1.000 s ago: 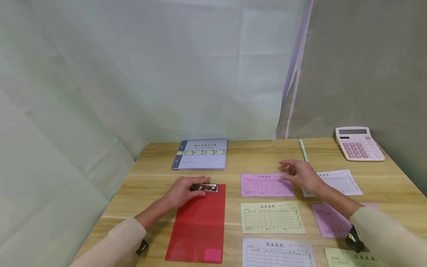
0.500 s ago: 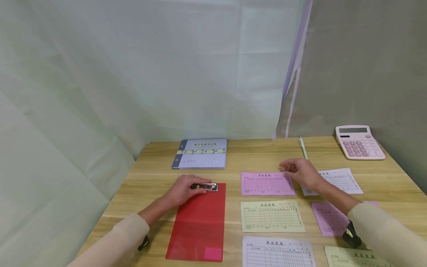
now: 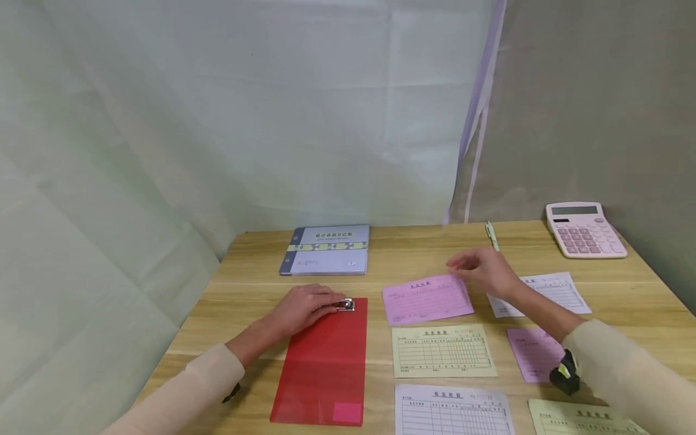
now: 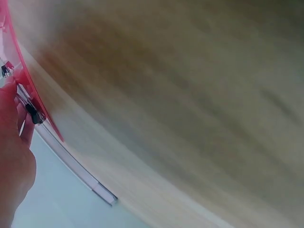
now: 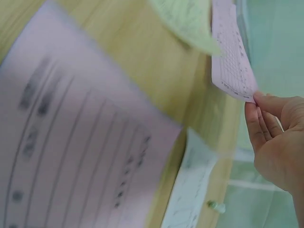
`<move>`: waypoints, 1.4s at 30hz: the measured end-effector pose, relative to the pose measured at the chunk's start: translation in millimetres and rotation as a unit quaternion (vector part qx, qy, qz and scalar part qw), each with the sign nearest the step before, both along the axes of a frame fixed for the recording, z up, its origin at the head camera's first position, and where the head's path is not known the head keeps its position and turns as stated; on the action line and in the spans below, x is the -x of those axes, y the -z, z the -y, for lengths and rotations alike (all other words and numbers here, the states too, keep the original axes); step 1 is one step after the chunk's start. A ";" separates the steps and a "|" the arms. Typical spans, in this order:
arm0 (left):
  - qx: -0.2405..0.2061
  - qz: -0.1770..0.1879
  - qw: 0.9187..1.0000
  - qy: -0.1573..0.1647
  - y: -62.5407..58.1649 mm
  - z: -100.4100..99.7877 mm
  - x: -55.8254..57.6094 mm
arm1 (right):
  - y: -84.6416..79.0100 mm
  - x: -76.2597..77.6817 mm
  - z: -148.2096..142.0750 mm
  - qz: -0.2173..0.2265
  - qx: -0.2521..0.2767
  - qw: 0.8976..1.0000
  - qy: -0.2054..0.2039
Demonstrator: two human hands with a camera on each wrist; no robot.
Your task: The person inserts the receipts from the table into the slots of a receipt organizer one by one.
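A red clipboard (image 3: 326, 368) lies on the table at the left. My left hand (image 3: 306, 309) pinches its metal clip (image 3: 348, 304) at the top edge, fingers over the far side and thumb on the near side. In the left wrist view the hand (image 4: 14, 142) is at the left border, by the clipboard's red edge (image 4: 29, 78). My right hand (image 3: 486, 275) holds a pink receipt slip (image 3: 426, 301) by its upper right corner, between thumb and fingertips. The right wrist view shows this pinch on the slip (image 5: 230, 66), with that corner lifted.
Below the held slip lie a yellow slip (image 3: 444, 353) and a white slip (image 3: 451, 411). Farther right are another white slip (image 3: 554, 296), a pink one (image 3: 535, 356) and a yellow one (image 3: 576, 420). A ledger book (image 3: 326, 251), a pen (image 3: 492, 234) and a calculator (image 3: 584, 232) sit at the back.
My right hand has taken the pink slip by its corner, raised it and shifted it slightly left, so it now sits tilted. My left hand has closed further over the clip.
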State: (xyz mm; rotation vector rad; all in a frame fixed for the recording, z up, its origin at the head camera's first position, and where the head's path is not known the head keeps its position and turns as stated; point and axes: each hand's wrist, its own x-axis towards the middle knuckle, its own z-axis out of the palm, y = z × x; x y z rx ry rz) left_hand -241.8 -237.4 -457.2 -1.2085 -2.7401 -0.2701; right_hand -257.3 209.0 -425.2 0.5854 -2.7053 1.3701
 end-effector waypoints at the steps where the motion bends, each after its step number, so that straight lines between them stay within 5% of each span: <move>1: -0.001 0.001 1.000 -0.001 -0.2 0.3 -0.2 | -2.2 0.1 3.3 0.008 0.010 1.000 -0.001; 13: -0.021 0.026 0.999 -0.015 -1.6 0.5 -0.1 | -7.5 -5.7 57.5 0.132 0.149 0.979 -0.048; 32: -0.020 0.062 0.998 -0.015 -8.6 -2.9 3.8 | 8.8 -18.0 138.8 0.200 0.119 0.969 -0.082; 42: -0.018 0.063 0.998 -0.010 -8.9 -2.8 5.1 | 16.5 -18.2 169.8 0.144 0.078 0.982 -0.099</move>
